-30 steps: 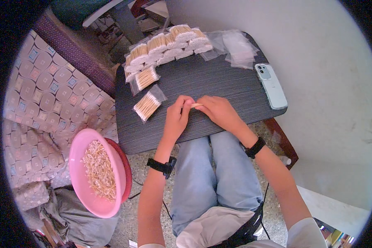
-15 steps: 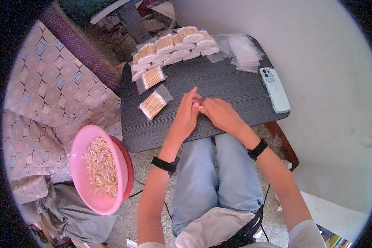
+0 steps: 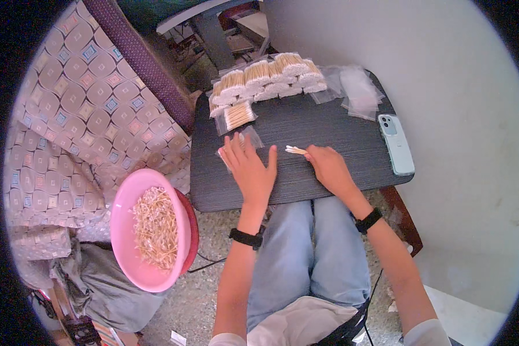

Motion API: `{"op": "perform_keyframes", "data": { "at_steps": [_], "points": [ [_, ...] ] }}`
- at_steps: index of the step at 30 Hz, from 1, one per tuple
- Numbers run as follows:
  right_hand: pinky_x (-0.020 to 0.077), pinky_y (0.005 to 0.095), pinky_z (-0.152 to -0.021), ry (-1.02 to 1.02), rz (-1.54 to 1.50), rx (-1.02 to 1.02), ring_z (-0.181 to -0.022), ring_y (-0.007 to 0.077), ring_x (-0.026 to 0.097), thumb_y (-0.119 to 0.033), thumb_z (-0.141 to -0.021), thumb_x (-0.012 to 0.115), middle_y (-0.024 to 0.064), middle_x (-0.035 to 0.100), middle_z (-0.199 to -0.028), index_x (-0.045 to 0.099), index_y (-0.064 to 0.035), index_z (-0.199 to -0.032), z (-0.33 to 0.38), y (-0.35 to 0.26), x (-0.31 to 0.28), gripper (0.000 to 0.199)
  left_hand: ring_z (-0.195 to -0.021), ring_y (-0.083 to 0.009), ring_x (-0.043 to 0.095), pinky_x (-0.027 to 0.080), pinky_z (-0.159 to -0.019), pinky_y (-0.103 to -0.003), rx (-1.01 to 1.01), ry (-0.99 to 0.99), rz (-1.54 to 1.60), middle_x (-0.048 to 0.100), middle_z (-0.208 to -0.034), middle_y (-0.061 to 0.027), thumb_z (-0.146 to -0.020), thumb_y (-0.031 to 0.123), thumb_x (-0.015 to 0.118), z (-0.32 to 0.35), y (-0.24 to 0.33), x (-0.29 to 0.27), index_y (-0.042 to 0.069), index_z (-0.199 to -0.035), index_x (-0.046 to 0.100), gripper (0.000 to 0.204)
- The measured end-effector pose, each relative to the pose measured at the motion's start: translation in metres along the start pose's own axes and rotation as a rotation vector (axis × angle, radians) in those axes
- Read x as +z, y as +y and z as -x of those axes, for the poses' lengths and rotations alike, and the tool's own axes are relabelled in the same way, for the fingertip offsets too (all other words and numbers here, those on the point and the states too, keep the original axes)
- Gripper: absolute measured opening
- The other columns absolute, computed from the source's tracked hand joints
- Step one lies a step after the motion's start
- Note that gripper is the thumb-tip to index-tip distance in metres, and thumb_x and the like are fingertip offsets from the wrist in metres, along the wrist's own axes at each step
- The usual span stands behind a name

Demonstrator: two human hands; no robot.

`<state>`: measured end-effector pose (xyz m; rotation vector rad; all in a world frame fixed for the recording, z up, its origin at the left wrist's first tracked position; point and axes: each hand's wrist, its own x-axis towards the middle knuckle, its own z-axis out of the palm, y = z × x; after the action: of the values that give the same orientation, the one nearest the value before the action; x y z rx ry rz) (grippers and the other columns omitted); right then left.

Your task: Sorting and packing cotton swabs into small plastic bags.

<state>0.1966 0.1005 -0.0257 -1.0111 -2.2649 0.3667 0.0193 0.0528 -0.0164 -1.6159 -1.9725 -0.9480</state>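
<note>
Seen from above: left hand (image 3: pixel 249 168) spread flat, fingers open, pressing on a small clear plastic bag (image 3: pixel 236 149) near the middle of a dark grey ribbed tabletop (image 3: pixel 305 127). Right hand (image 3: pixel 328 167) loosely closed, fingertips pinching a thin bundle of pale wooden cotton swabs (image 3: pixel 296 150) that rests on the tabletop just beside the left thumb. Swabs very light, thin and stiff, likely to snap if bent (white tips soft); best pinched mid-shaft, all together. Bag flimsy, slick, easily crumpled; best taken at its open edge. Further back, rows of filled swab packets (image 3: pixel 265 78), spare empty clear bags (image 3: pixel 357 92), a pale green phone (image 3: pixel 396 144) at right. Beside the table, left, a pink plastic bowl (image 3: pixel 124 230) heaped with loose swabs.
</note>
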Motion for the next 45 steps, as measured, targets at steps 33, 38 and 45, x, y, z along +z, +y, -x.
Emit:
{"op": "perform_keyframes", "data": {
  "at_steps": [33,38,45],
  "points": [
    [0.0447,0.0388,-0.065,-0.072,0.071,-0.176,-0.072,0.0286,0.059,-0.021,-0.088,0.057,0.0094,0.061,-0.078,0.055,-0.0069,-0.087,0.003,-0.006,0.001,0.014,-0.093,-0.0261,0.066,0.054,-0.074,-0.033,0.034,-0.227,0.532,0.068,-0.102,-0.0092,-0.084,0.004,0.061,0.011,-0.004,-0.013,0.005,-0.101,0.066,0.017],
    [0.047,0.0409,-0.066,-0.007,0.1,-0.191,-0.071,0.0287,0.059,-0.025,-0.09,0.053,0.0096,0.06,-0.075,0.053,-0.0081,-0.087,0.005,-0.004,0.005,0.017,-0.109,-0.0284,0.06,0.049,-0.09,-0.036,0.327,-0.178,0.505,0.062,-0.118,-0.0112,-0.08,0.0,0.064,0.011,-0.006,-0.007,0.005,-0.109,0.063,0.029],
    [0.0458,0.0409,-0.067,-0.013,0.076,-0.143,-0.071,0.0301,0.057,-0.017,-0.088,0.057,0.0102,0.061,-0.081,0.055,-0.005,-0.088,0.005,-0.005,0.004,0.012,-0.127,-0.031,0.044,0.03,-0.109,-0.044,0.231,-0.3,0.578,0.051,-0.132,-0.0152,-0.087,0.006,0.051,0.002,-0.009,-0.008,0.001,-0.124,0.053,0.037]
  ]
}}
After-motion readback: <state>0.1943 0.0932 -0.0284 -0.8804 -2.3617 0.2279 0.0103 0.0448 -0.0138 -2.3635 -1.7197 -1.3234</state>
